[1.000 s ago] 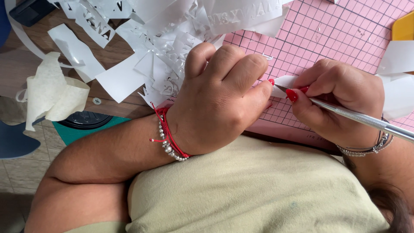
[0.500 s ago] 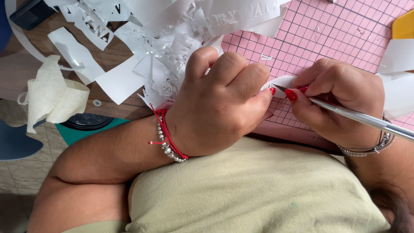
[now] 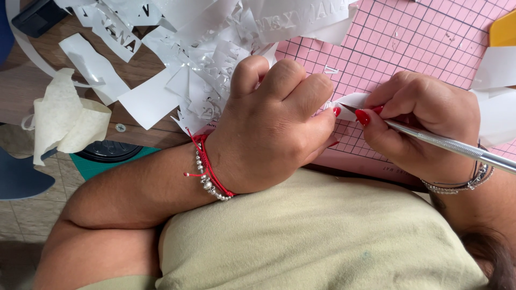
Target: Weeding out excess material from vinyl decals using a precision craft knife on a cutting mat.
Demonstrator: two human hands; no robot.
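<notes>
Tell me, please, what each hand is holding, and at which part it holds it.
The right hand holds a metal craft knife like a pen, gripped near its front end. The left hand pinches the end of a small white paper strip with its fingertips.

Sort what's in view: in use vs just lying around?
In use: left hand pinching small white strip; right hand holding metal craft knife; pink cutting mat beneath.

Lying about: white cut-out scraps, crumpled cream backing paper, yellow tool, black round object.

no packages, labels, signs, screens visible
</notes>
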